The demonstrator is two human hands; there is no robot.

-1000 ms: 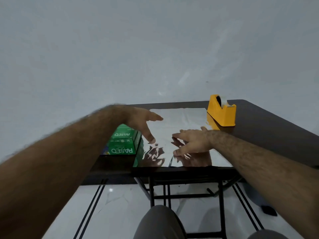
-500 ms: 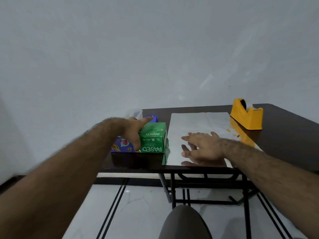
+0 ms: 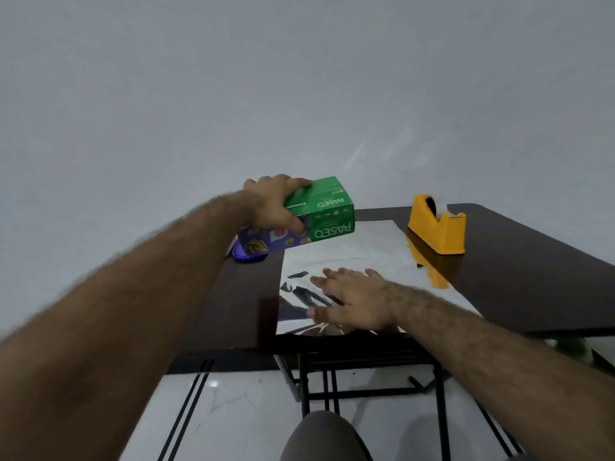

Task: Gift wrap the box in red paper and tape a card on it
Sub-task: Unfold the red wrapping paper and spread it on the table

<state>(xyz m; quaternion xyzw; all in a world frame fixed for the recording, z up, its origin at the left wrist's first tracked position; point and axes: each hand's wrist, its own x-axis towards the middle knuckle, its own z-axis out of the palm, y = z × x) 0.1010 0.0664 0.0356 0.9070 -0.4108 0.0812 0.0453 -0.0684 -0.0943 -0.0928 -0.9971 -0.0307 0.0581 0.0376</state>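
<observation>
- A plain pale grey wall fills the upper half of the view, with faint streaks of reflected light on its right part.
- A dark brown bench stands against it on a black metal folding frame.
- The floor is glossy white marble-look tile, crossed by paired black lines.
</observation>
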